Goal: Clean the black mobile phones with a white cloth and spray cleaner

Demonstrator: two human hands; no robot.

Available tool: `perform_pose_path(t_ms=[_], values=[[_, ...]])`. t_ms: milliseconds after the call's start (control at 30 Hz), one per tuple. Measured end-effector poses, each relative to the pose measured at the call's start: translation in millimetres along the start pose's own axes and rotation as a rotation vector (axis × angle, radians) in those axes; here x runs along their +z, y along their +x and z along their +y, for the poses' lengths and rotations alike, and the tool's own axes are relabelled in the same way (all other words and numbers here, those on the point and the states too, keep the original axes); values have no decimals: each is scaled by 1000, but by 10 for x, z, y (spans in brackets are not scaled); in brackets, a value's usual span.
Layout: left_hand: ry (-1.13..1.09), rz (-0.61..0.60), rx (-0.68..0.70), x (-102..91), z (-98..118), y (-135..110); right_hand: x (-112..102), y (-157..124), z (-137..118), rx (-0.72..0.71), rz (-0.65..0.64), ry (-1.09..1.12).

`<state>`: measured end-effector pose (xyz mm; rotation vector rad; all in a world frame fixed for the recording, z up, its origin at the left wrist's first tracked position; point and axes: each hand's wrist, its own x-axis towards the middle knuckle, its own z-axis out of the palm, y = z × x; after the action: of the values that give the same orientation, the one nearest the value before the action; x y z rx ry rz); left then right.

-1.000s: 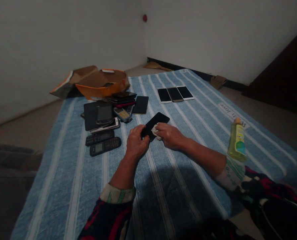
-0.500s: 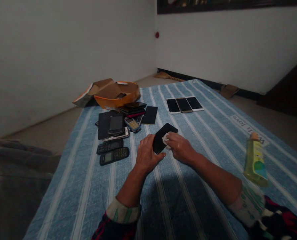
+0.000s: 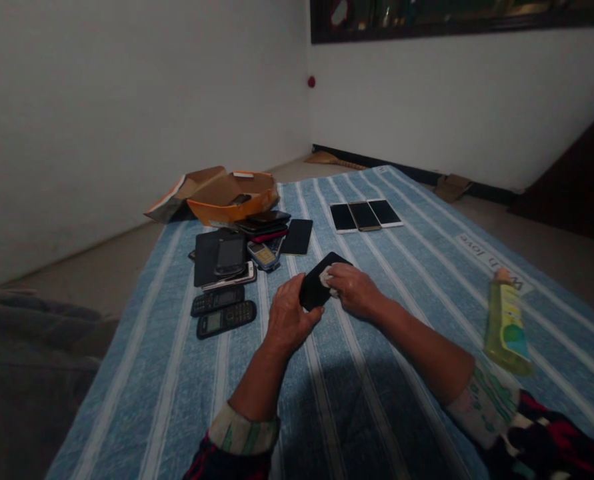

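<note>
My left hand (image 3: 289,317) grips a black smartphone (image 3: 313,285) by its near left end, thumb along the lower edge and fingers along the upper. The phone lies tilted in view, dark face up. My right hand (image 3: 355,291) pinches a crumpled white cloth or tissue (image 3: 327,277) and presses it on the phone's face. Left of my hands, two black keypad phones (image 3: 227,319) lie side by side. Just beyond them a black smartphone (image 3: 231,256) rests on a larger dark flat device (image 3: 205,257). A blue keypad phone (image 3: 263,256) lies close by.
Blue striped cloth (image 3: 177,400) covers the table. An opened orange cardboard box (image 3: 227,212) stands at the far left, with stacked phones (image 3: 264,223) before it. Three smartphones (image 3: 365,216) lie in a row at the back. A yellow-green liquid bottle (image 3: 505,330) lies at right.
My right hand and the white cloth have shifted slightly on the phone's face. The left hand keeps its hold. The whole view has tipped a little upward.
</note>
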<state>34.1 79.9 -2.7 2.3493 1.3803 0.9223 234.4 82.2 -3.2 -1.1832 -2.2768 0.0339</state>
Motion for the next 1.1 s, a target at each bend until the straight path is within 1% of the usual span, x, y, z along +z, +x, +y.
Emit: perform_pose_path(t_ms=[100,200,333,400,433,600,667,800,867,1000,1033,1100], values=[[12,5,12,-2,26,10,-20,63,-125,-108,-90,22],[41,2,-1,-9,101,32,-139,125,-64,-146,-199,-31],[99,-6,-47,4,208,55,-343,129,157,-65,-267,-117],[105,-15,-52,17,242,60,-397,102,187,-44,-305,-149],[105,-19,-52,23,252,61,-405,87,170,-59,-319,-155],[106,-23,-28,32,262,67,-351,43,24,-251,-340,-107],[98,-28,-28,25,266,72,-344,52,63,-237,-340,-116],[96,-44,-34,15,277,81,-376,81,200,-109,-347,-156],[86,-49,-28,16,275,84,-384,79,190,-125,-343,-146],[79,-52,-19,27,260,88,-366,66,90,-238,-342,-87],[82,-50,-19,29,255,88,-363,68,87,-246,-348,-81],[84,-46,-18,34,248,86,-366,81,122,-220,-354,-92]])
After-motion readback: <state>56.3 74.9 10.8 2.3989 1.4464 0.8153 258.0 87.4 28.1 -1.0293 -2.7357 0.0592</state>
